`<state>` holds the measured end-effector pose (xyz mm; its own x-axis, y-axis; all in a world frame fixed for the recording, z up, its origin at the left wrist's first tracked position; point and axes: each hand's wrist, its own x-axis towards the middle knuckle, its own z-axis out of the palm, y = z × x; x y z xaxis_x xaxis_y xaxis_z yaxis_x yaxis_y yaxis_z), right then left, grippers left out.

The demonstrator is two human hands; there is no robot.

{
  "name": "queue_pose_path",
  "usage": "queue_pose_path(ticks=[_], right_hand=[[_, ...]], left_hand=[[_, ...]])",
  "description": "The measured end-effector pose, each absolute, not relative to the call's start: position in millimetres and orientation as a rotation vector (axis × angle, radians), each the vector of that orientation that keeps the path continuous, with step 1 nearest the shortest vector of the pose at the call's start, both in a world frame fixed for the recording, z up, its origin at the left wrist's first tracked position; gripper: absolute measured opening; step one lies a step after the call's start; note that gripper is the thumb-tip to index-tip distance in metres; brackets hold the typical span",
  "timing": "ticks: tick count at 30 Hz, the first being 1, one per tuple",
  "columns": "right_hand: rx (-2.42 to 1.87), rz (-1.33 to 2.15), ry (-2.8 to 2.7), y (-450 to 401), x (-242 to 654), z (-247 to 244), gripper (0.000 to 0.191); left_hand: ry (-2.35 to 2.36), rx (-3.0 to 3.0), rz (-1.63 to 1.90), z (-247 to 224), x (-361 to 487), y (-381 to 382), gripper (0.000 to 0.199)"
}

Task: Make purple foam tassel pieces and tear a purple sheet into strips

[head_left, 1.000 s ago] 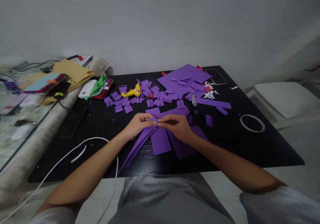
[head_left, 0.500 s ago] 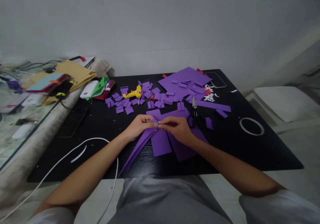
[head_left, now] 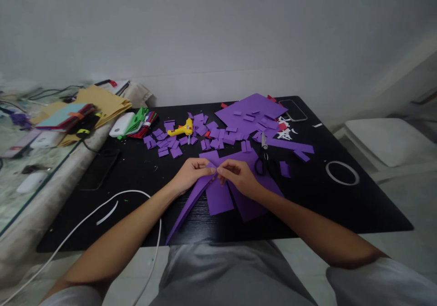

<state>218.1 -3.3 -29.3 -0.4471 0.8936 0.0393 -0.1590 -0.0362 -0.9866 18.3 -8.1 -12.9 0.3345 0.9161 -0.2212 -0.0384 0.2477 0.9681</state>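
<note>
My left hand (head_left: pixel 191 174) is closed on a folded sheet of purple paper (head_left: pixel 189 209), its long end slanting down to the table's front edge. Right beside it, my right hand (head_left: pixel 237 175) pinches the same sheet's upper corner, thumb and fingers together. Beneath the hands lie a purple paper strip (head_left: pixel 220 197) and a larger purple piece (head_left: pixel 249 206). Black-handled scissors (head_left: pixel 266 162) rest just right of my right hand. Beyond the hands are many small folded purple pieces (head_left: pixel 176 152) and a yellow glue gun (head_left: pixel 182 128).
On the black table (head_left: pixel 324 210) are a large purple sheet (head_left: pixel 249 108), white scraps (head_left: pixel 287 130), a tape ring (head_left: pixel 342 173) and a dark phone (head_left: pixel 99 169). A white cable (head_left: pixel 99 211) crosses the left front. A glass-topped table (head_left: pixel 20 196) with packets adjoins on the left.
The folded sheet's halves have come closer together and its lower end has swung slightly right. My right hand's fingers have shifted a little at the corner. The other things lie as before.
</note>
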Motion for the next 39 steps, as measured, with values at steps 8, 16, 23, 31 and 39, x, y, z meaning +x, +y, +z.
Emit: queue_pose_path(ticks=[8,16,23,31,39], right_hand=[[-0.843,1.603,-1.428,-1.5,217.6,-27.8,0.030],[-0.838,1.573,-1.445,1.3,217.8,-28.4,0.025],[-0.866,1.560,-1.458,2.6,218.9,-30.1,0.025],[-0.866,1.507,-1.416,7.3,220.6,-31.5,0.027],[-0.881,1.621,-1.376,10.0,224.3,-27.9,0.026]], left_hand=[[1.023,1.086,0.827,-12.8,20.6,-8.3,0.028],[1.086,1.168,0.904,-13.5,16.2,-5.6,0.027],[1.106,1.172,0.945,-9.3,18.0,-6.6,0.029],[1.058,1.080,0.878,-10.0,18.2,-7.5,0.032],[1.114,1.172,0.832,-12.4,17.9,-8.1,0.029]])
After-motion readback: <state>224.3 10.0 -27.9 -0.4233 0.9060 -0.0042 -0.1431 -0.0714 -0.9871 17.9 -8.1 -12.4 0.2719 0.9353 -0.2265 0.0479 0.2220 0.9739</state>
